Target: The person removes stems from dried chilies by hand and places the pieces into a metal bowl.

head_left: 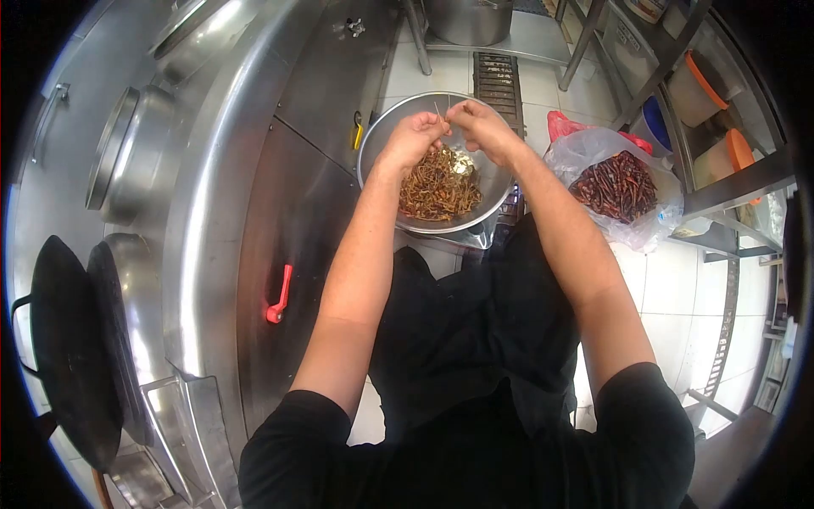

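Note:
Both hands are close together over a wide metal bowl [370, 153], near its far side. Dry, thin brown-green stems [437, 188] lie heaped in the bowl. My left hand [417, 137] has its fingers pinched, with a thin stem [437, 110] sticking up at the fingertips. My right hand [482, 129] is closed at the fingertips too, almost touching the left; a thin piece shows there, too small to name. To the right, a clear plastic bag [568, 157] stands open, full of dark red dried chilies [615, 187].
A steel counter front with a red lever [278, 295] and a yellow-handled valve [357, 134] runs along the left. Black woks [72, 348] sit at far left. Shelves with tubs [695, 89] stand at right. A floor drain grate [498, 76] and large pot [468, 21] lie ahead.

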`<state>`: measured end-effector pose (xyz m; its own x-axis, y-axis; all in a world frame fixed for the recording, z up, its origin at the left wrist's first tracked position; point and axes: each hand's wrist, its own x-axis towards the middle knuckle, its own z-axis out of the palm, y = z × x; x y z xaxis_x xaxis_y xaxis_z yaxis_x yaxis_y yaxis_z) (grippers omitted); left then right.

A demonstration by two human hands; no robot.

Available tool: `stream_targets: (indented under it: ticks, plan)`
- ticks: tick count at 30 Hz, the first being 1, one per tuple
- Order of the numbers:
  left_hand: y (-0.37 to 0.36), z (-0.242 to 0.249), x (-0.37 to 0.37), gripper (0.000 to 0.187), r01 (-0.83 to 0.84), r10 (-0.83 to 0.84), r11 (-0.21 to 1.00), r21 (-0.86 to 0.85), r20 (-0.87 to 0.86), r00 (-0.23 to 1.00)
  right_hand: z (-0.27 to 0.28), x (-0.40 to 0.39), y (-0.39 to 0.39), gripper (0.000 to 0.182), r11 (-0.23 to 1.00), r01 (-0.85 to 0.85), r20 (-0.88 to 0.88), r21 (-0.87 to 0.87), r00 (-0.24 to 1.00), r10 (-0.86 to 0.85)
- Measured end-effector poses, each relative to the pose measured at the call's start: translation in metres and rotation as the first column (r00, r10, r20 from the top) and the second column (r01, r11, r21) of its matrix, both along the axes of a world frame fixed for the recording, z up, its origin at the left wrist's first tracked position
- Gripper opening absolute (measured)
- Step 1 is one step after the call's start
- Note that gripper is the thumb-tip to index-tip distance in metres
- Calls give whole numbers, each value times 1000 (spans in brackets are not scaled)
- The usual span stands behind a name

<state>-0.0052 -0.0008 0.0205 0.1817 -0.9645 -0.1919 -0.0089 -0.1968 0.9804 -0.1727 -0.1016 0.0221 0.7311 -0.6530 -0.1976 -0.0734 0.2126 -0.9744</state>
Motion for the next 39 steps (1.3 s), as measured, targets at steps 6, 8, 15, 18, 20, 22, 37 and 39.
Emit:
stream_targets:
  ticks: [6, 8, 15, 18, 20, 22, 37, 39]
  plan:
    - [2, 1, -2, 29, -78, 54, 987, 137, 174, 983, 1, 2, 3, 15, 976, 49, -94, -212, 993, -71]
    - [2, -4, 1, 34, -143, 144, 989, -25, 259, 955, -13, 3, -1, 18, 921, 37, -90, -389, 993, -78]
    - [-5, -12, 8, 29, -199, 204, 979, -47, 191, 960, -12, 9, 4, 24, 779, -92, -226, -621, 972, -65]
    - [-7, -14, 11, 22, -199, 205, 978, -53, 128, 970, -8, 7, 7, 23, 771, -113, -234, -627, 971, -49]
    - [-6, -16, 10, 18, -187, 189, 981, -43, 56, 980, -6, 7, 9, 24, 764, -122, -221, -634, 975, -28]
    - [-3, -11, 8, 15, -186, 185, 982, -12, -54, 981, -8, 7, 8, 25, 763, -125, -204, -634, 979, -9]
    - [-8, -40, -55, 27, 190, -246, 965, 178, 862, 443, -6, -5, -11, 15, 991, 133, 83, 14, 988, -133]
    - [-8, -46, -59, 27, 230, -338, 934, 274, 885, 321, -6, -6, -13, 17, 996, 93, 46, 3, 995, -93]
